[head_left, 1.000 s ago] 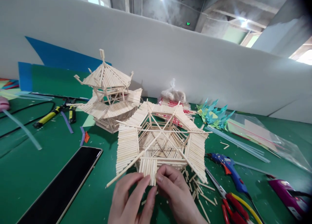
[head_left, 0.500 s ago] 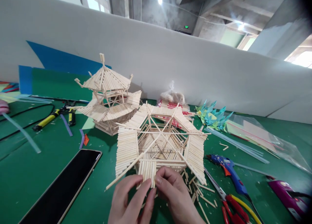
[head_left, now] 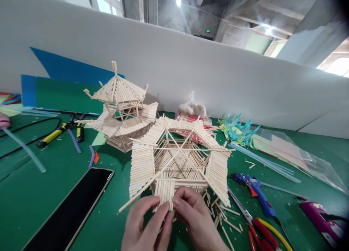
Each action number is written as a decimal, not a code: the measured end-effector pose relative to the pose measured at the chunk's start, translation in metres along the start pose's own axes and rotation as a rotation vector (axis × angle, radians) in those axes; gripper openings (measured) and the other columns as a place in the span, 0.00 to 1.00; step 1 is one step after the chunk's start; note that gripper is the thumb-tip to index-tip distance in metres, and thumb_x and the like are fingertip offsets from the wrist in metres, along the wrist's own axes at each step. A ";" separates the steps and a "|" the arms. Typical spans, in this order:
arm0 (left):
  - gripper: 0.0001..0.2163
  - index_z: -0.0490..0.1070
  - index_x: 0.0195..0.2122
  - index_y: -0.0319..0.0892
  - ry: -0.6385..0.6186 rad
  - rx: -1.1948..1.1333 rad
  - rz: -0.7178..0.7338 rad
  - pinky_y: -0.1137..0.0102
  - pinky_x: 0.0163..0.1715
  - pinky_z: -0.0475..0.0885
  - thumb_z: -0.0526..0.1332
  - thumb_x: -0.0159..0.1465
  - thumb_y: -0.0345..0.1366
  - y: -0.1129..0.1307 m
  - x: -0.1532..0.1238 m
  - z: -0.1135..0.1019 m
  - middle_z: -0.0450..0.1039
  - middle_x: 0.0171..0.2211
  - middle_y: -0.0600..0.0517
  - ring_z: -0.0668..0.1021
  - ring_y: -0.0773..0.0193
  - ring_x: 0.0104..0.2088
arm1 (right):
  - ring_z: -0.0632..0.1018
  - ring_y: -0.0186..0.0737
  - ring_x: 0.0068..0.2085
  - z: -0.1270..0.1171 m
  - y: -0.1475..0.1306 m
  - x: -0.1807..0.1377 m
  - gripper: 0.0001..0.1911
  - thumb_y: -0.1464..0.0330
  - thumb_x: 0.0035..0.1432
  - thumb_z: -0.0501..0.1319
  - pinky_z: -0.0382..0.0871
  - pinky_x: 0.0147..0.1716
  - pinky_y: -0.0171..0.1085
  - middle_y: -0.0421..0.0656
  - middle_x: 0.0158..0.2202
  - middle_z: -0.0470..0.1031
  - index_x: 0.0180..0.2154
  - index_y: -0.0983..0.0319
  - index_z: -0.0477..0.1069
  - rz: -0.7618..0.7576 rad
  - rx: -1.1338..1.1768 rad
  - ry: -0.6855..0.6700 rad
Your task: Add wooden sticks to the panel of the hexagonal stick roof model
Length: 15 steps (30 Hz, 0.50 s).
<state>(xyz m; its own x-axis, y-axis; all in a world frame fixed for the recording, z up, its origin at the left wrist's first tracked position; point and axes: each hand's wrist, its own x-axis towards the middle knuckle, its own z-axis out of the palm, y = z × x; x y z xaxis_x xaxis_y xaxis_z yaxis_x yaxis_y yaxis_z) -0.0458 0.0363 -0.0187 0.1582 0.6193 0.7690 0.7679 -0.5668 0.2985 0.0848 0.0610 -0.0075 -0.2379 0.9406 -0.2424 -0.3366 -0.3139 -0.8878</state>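
A wide hexagonal roof frame point(head_left: 178, 160) built of thin wooden sticks lies on the green mat point(head_left: 32, 192) in front of me. My left hand point(head_left: 145, 223) and my right hand point(head_left: 195, 216) meet at its near edge, and their fingertips pinch the small panel of short sticks point(head_left: 164, 192) that hangs there. Behind the frame to the left stands a finished stick pavilion point(head_left: 121, 107) with two roof tiers. Loose short sticks point(head_left: 222, 218) lie scattered beside my right hand.
A black phone point(head_left: 69, 207) lies left of my hands. Right of the frame are a blue glue gun point(head_left: 257, 192), red-handled scissors point(head_left: 256, 231) and a purple tool point(head_left: 321, 218). Yellow-handled pliers point(head_left: 58, 129), paper cranes point(head_left: 238, 129), a plastic bag point(head_left: 291, 149) and a white partition point(head_left: 218, 80) sit further back.
The view has tilted down slightly, so everything sits a little lower in the frame. My hands stay pinched at the near stick panel with only small finger shifts.
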 end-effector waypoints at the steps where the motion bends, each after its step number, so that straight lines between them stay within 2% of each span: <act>1: 0.12 0.70 0.37 0.34 -0.001 0.001 0.000 0.69 0.33 0.72 0.61 0.50 0.19 0.000 0.000 0.000 0.64 0.38 0.44 0.71 0.60 0.37 | 0.55 0.29 0.21 0.000 0.000 0.000 0.14 0.60 0.43 0.64 0.47 0.20 0.30 0.33 0.18 0.57 0.20 0.63 0.64 -0.001 -0.002 0.000; 11: 0.14 0.68 0.39 0.35 0.020 -0.004 -0.014 0.70 0.34 0.71 0.61 0.51 0.20 0.001 -0.001 0.000 0.64 0.38 0.44 0.71 0.60 0.38 | 0.55 0.27 0.21 -0.002 0.004 0.001 0.14 0.62 0.46 0.63 0.46 0.21 0.29 0.33 0.18 0.58 0.21 0.63 0.64 -0.006 0.026 -0.014; 15: 0.18 0.65 0.44 0.37 0.109 -0.014 -0.108 0.70 0.36 0.71 0.63 0.50 0.23 0.005 -0.004 -0.002 0.64 0.41 0.44 0.72 0.60 0.39 | 0.52 0.27 0.19 -0.003 0.005 -0.001 0.14 0.61 0.49 0.61 0.41 0.18 0.30 0.32 0.16 0.54 0.21 0.63 0.64 -0.011 0.021 -0.015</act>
<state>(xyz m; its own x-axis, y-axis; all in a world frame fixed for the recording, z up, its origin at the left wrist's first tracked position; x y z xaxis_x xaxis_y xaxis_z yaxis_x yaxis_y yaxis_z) -0.0436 0.0302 -0.0193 0.0063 0.6151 0.7884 0.7679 -0.5080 0.3902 0.0855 0.0591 -0.0131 -0.2478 0.9421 -0.2262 -0.3584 -0.3060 -0.8820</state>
